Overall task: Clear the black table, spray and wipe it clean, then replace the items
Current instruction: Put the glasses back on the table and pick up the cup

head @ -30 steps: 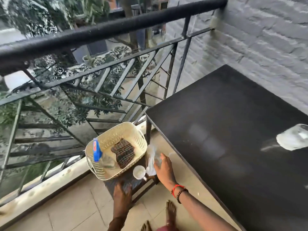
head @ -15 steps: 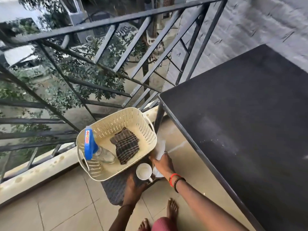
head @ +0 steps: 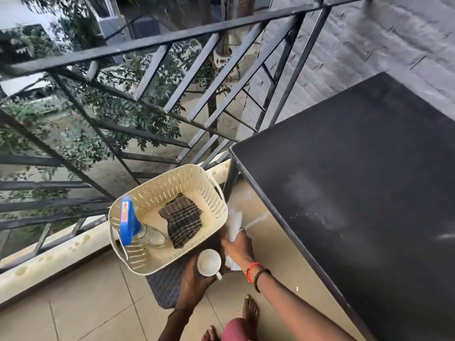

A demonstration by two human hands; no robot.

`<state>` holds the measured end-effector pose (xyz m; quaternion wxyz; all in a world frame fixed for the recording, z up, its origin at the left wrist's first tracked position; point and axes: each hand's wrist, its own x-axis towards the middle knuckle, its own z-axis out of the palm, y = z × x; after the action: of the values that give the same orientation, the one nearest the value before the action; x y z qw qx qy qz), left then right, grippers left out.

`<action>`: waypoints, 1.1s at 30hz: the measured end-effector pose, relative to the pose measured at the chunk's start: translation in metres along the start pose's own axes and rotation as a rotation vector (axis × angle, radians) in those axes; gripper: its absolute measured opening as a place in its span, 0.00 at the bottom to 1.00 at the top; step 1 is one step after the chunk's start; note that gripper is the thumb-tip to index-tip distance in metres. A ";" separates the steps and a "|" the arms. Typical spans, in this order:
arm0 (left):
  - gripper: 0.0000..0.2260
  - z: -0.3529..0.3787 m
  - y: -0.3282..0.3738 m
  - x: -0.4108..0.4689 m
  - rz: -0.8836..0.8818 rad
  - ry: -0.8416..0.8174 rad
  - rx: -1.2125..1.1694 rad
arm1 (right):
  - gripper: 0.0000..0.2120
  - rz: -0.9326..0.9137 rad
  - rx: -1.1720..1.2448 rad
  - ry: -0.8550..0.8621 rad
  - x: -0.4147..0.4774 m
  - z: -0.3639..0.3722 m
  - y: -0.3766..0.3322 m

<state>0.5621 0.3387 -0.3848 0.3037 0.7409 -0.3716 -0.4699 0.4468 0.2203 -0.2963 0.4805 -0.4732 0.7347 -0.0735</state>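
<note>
The black table (head: 369, 168) fills the right side, its top bare with faint smudges and crumbs. Left of it, low down, a cream perforated basket (head: 197, 178) holds a clear spray bottle with a blue head (head: 129, 223) and a dark checked cloth (head: 182, 219). My left hand (head: 193, 281) cups a white mug (head: 208, 263) just in front of the basket. My right hand (head: 240, 247) grips a pale translucent object (head: 234, 221) standing between the basket and the table leg; I cannot tell what it is.
The basket rests on a dark low surface (head: 165, 284) on the tiled balcony floor (head: 86, 303). A black metal railing (head: 172, 43) runs along the left and back, a grey brick wall (head: 406, 38) behind the table. My bare feet (head: 250, 310) are at the bottom.
The view has tilted down and closer to the basket. My left hand has moved from the low surface up around the mug. My right hand stays on the pale object.
</note>
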 end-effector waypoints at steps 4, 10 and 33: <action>0.35 -0.012 0.018 -0.019 0.037 -0.048 0.009 | 0.20 0.026 -0.024 -0.003 -0.024 -0.010 -0.004; 0.32 -0.041 0.063 -0.054 0.178 -0.041 0.026 | 0.21 0.014 -0.049 0.024 -0.072 -0.036 -0.020; 0.29 -0.054 0.305 -0.119 0.569 -0.347 0.169 | 0.24 -0.127 0.290 0.234 -0.197 -0.232 -0.028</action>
<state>0.4971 0.2796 -0.0652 0.2924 0.5392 -0.6472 -0.4526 0.3024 0.2757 -0.0323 0.4493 -0.4326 0.7360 -0.2633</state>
